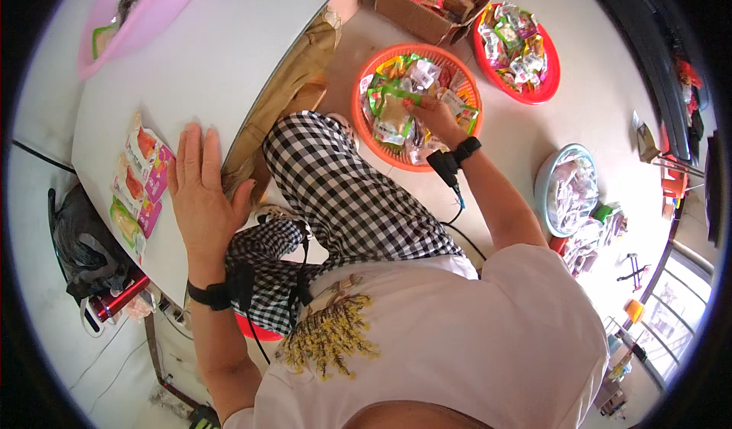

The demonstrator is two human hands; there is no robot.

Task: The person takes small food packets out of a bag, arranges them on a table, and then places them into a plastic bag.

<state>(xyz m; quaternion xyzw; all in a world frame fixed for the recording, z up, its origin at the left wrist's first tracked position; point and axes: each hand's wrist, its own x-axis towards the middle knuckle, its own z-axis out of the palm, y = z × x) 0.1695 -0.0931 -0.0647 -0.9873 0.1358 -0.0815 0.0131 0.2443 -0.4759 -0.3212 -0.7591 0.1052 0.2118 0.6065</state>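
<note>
My left hand lies palm down near the edge of the white table, fingers slightly spread, holding nothing. Just left of its fingers, several small sealed snack packets lie in a row: pink-and-white ones and a green-edged one. My right hand reaches into an orange plastic basket on the floor, its fingers closed on a green-edged packet. Mixed snack packets fill this basket. Black straps with cabled devices are on both wrists.
A pink basin with packets stands on the table. On the floor are an open cardboard box of packets, a red basket of packets and a blue basin holding clear plastic packaging. A black bag hangs beside the table.
</note>
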